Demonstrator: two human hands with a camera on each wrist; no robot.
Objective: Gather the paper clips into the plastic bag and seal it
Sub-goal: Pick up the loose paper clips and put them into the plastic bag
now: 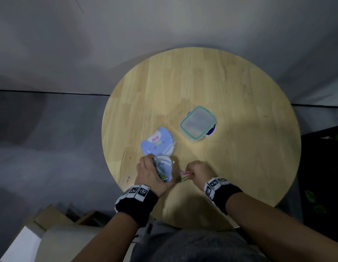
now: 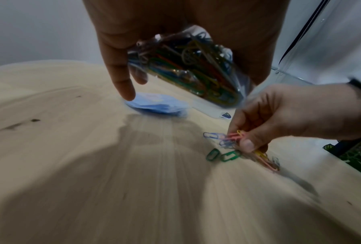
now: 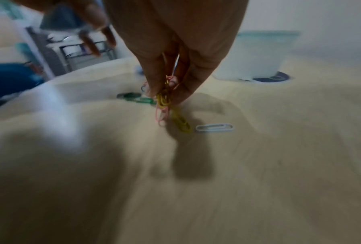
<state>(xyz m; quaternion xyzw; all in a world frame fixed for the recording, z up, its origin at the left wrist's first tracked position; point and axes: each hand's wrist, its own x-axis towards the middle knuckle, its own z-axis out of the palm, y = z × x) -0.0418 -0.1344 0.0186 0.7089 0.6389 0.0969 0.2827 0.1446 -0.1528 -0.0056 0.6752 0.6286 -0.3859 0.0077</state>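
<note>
Left hand (image 1: 152, 175) grips the plastic bag (image 2: 187, 69) just above the round wooden table (image 1: 240, 91) — it's already stuffed with coloured clips. Right hand (image 1: 199, 172) pinches a small bunch of paper clips (image 3: 165, 97) at the near edge. Loose on the wood: two green clips (image 2: 221, 154), a white clip (image 3: 214, 127). Lidded container (image 1: 198, 122) sits behind.

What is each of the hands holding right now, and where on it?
Left hand grips the plastic bag around its clip-filled body. Right hand pinches a bunch of paper clips by their upper ends.
</note>
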